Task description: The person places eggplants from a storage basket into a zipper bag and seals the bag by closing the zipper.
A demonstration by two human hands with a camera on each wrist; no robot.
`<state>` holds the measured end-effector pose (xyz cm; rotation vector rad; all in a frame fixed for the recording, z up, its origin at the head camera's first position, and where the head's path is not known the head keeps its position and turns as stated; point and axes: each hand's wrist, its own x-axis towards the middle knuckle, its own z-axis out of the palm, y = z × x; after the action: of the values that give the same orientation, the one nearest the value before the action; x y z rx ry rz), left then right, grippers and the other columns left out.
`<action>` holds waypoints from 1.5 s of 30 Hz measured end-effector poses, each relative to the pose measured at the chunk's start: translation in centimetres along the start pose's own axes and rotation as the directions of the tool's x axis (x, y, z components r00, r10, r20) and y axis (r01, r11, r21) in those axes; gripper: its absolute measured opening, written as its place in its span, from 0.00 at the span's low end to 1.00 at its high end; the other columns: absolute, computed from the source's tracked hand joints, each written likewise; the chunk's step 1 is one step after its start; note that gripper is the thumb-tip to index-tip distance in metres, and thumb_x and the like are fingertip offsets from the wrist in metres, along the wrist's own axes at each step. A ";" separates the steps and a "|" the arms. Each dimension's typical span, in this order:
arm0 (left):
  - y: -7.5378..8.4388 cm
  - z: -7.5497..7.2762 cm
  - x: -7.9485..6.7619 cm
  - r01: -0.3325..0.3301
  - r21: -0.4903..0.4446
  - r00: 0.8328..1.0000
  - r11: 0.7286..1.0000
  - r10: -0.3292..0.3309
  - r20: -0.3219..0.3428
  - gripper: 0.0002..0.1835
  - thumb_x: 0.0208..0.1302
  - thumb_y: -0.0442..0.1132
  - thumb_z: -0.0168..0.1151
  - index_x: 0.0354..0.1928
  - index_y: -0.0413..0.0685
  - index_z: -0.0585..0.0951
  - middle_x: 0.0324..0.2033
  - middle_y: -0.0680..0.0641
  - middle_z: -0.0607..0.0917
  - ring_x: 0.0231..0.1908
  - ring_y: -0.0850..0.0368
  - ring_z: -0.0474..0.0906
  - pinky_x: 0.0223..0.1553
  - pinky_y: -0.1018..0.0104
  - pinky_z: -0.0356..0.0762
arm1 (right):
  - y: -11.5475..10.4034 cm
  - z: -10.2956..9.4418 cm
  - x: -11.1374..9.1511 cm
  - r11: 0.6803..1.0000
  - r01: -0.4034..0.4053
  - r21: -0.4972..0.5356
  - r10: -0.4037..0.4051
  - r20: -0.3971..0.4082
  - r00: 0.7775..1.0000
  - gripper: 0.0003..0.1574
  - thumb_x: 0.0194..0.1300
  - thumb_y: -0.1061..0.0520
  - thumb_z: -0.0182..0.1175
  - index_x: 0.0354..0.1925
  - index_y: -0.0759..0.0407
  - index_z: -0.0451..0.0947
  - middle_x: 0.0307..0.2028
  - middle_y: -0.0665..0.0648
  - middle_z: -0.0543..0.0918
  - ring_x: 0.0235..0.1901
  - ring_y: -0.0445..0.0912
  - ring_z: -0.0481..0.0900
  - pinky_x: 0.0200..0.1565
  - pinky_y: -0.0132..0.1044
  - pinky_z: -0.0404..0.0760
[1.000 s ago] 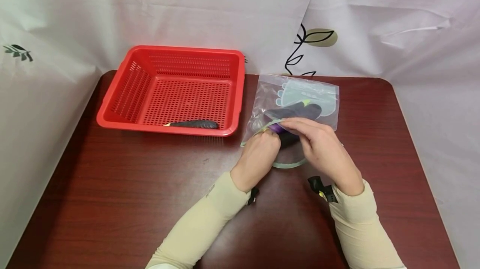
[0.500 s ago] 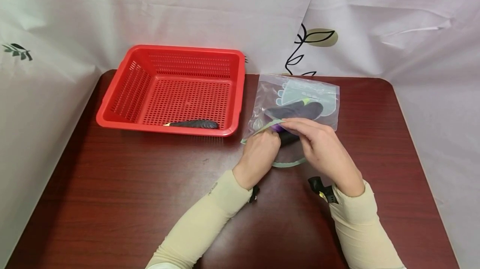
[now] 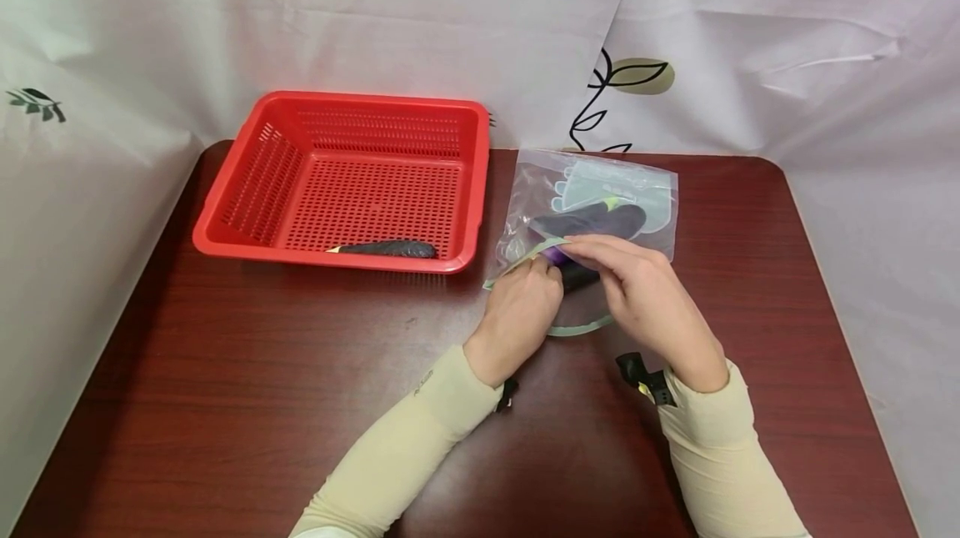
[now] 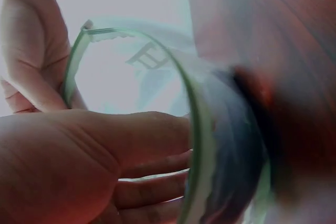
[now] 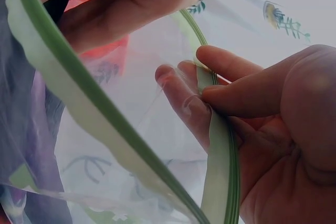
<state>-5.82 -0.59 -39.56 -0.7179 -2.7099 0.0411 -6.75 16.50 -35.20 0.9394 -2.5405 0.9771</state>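
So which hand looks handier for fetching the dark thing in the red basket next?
Probably the left hand: it is nearer the red basket and the dark thing, though it's at the mouth of the bag. The right hand is farther off and pinches the bag's green rim.

Left hand (image 4: 100, 163), fingertips hidden behind bag (image 4: 196, 129)
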 end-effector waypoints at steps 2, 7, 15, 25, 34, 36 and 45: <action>-0.1 -0.3 -0.1 -0.009 -0.017 1.000 1.000 0.009 0.013 0.07 0.66 0.31 0.59 0.36 0.46 0.85 0.35 0.49 0.84 0.35 0.56 0.83 0.35 0.65 0.81 | 0.0 0.0 0.0 1.000 -0.002 0.001 0.002 0.000 1.000 0.28 0.63 0.78 0.56 0.56 0.58 0.84 0.54 0.52 0.85 0.55 0.46 0.82 0.57 0.37 0.75; -0.3 -1.2 -0.3 -0.030 -0.065 0.999 0.997 0.031 0.011 0.07 0.66 0.31 0.59 0.37 0.46 0.86 0.37 0.48 0.85 0.37 0.55 0.83 0.40 0.63 0.81 | 0.1 0.0 0.0 1.000 -0.001 -0.003 0.001 0.000 1.000 0.28 0.63 0.77 0.56 0.55 0.58 0.84 0.53 0.53 0.85 0.55 0.47 0.82 0.58 0.36 0.75; -0.9 -2.9 -1.1 -0.054 -0.157 0.998 0.986 0.060 0.032 0.05 0.65 0.31 0.60 0.35 0.47 0.84 0.33 0.49 0.84 0.32 0.55 0.83 0.30 0.62 0.81 | 0.1 -0.1 0.0 1.000 -0.003 -0.020 0.003 0.007 1.000 0.25 0.65 0.74 0.55 0.55 0.58 0.84 0.53 0.52 0.85 0.55 0.46 0.82 0.58 0.34 0.75; -2.4 -4.3 -1.6 -0.024 -0.304 0.983 0.952 0.078 0.168 0.09 0.61 0.41 0.69 0.43 0.49 0.85 0.38 0.50 0.85 0.36 0.54 0.84 0.30 0.58 0.81 | 0.2 0.1 0.0 1.000 -0.010 -0.005 0.010 0.000 1.000 0.26 0.64 0.76 0.55 0.55 0.58 0.84 0.53 0.53 0.85 0.54 0.47 0.82 0.57 0.37 0.75; -5.0 -5.2 -2.0 -0.045 -0.334 0.991 0.941 0.085 0.106 0.11 0.60 0.38 0.69 0.45 0.47 0.85 0.36 0.51 0.85 0.37 0.54 0.83 0.34 0.59 0.81 | 0.2 0.1 0.2 1.000 -0.005 -0.003 0.005 0.002 1.000 0.26 0.64 0.76 0.56 0.55 0.57 0.85 0.53 0.53 0.85 0.55 0.47 0.82 0.58 0.37 0.74; -5.6 -5.3 -2.1 -0.049 -0.338 0.992 0.940 0.086 0.094 0.10 0.61 0.37 0.68 0.45 0.46 0.85 0.36 0.50 0.85 0.37 0.53 0.83 0.34 0.58 0.81 | 0.3 0.1 0.2 1.000 -0.006 -0.004 0.006 0.003 1.000 0.26 0.64 0.76 0.56 0.54 0.57 0.85 0.53 0.53 0.85 0.55 0.47 0.82 0.58 0.37 0.74; -8.5 -6.4 -2.4 -0.079 -0.366 0.996 0.927 0.084 -0.002 0.06 0.63 0.35 0.64 0.40 0.48 0.85 0.31 0.53 0.83 0.31 0.55 0.80 0.27 0.61 0.78 | 0.5 0.1 0.1 1.000 -0.009 -0.008 0.009 0.004 1.000 0.26 0.64 0.77 0.56 0.54 0.58 0.85 0.53 0.53 0.85 0.55 0.47 0.82 0.58 0.38 0.74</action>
<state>-5.85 -9.50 -33.34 -0.9355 -2.7279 -0.4540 -7.13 16.61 -35.49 0.9293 -2.5519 0.9680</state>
